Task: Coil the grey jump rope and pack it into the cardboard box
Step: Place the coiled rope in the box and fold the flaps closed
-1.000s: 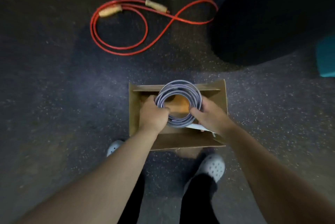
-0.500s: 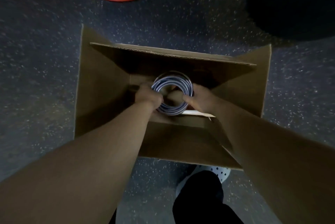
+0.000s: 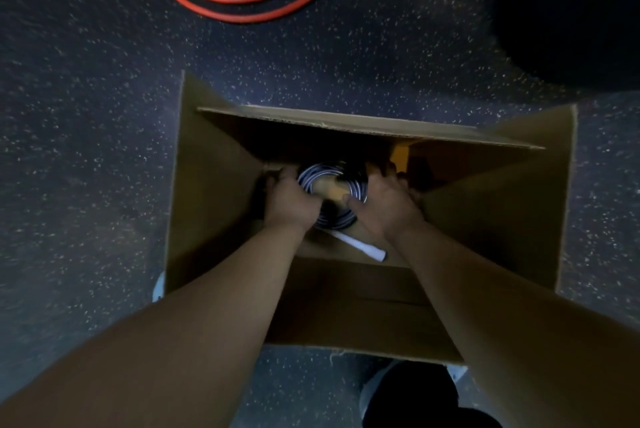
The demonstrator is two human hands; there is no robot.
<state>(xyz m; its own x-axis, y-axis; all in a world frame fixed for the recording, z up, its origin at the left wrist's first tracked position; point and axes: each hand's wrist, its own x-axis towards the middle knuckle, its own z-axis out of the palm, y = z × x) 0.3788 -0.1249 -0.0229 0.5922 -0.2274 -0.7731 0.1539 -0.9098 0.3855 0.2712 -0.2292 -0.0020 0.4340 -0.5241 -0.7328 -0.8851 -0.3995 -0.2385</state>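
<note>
**Coil held down inside the box, both hands on it**

From my feed I am looking straight down at a dark, speckled floor (image 3: 104, 116), dim and grainy. An orange-red rope (image 3: 235, 1) loops across it at the top of the view, well apart from the cardboard box (image 3: 214, 192). A large black shape (image 3: 571, 12) fills the upper right corner; I cannot tell what it is. Near the bottom edge I see a pale shoe (image 3: 372, 389) and dark trouser legs.

The box stands open on the floor, its flaps spread outward. Both forearms reach down into it. The grey jump rope (image 3: 341, 216) is wound into a tight round coil low inside the box, between the two hands. My left hand (image 3: 289, 200) curls over the coil's left side, fingers wrapped on the strands. My right hand (image 3: 388, 202) closes on the right side, thumb pressed against the ring. A white handle (image 3: 363, 247) pokes out below the coil, just beside the right wrist.
</note>
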